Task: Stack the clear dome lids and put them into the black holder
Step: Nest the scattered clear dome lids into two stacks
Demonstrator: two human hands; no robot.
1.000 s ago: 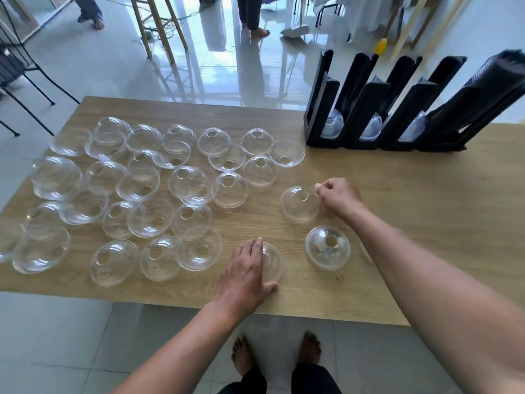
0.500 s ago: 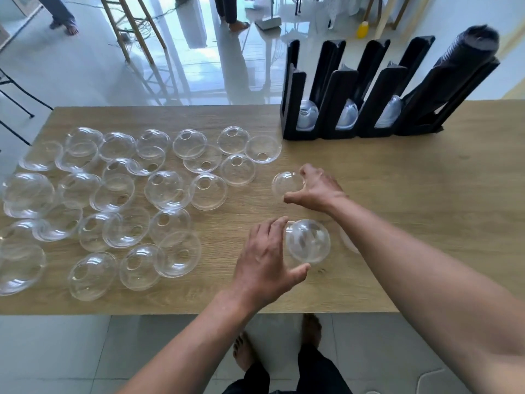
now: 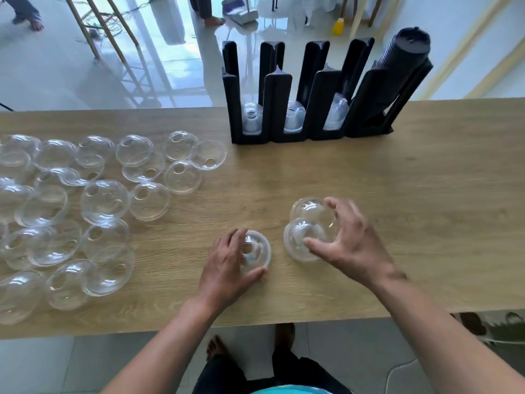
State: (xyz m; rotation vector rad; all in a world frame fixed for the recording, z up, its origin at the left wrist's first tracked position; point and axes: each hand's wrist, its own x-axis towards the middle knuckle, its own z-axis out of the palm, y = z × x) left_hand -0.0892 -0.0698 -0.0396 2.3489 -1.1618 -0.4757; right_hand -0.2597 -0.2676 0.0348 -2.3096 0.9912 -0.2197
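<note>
Lower centre of frame, your left hand [image 3: 227,263] is cupped over one clear plastic dome lid [image 3: 255,251] on the light wooden table [image 3: 412,209], fingers and thumb curled round its rim. Just right of it, your right hand [image 3: 349,240] grips the upper clear dome lid [image 3: 308,209] over a lower clear dome lid [image 3: 298,240] that looks to be resting on the table; the two overlap but do not look fully nested yet.

Progress: early. Top centre, the black slotted holder [image 3: 278,103] has short stacks of clear lids low in three slots: left slot stack [image 3: 251,119], middle slot stack [image 3: 294,118], right slot stack [image 3: 336,113]. A fourth slot at its right end carries a dark ribbed tube [image 3: 406,58], contents not clear. Left half of frame, a large loose spread of clear dome lids [image 3: 105,200] sits unstacked, overlapping. So most of the work is left.

Orientation: lids are round, so no real long axis. Most on the table sit dome up, hole on top; a few, like the flipped lid [image 3: 208,156] near the holder, lie rim up. The pair under your right hand look dome up, slightly tilted toward the left of the frame. Slots lean away toward the top of frame, so stacks go in along that slant.
</note>
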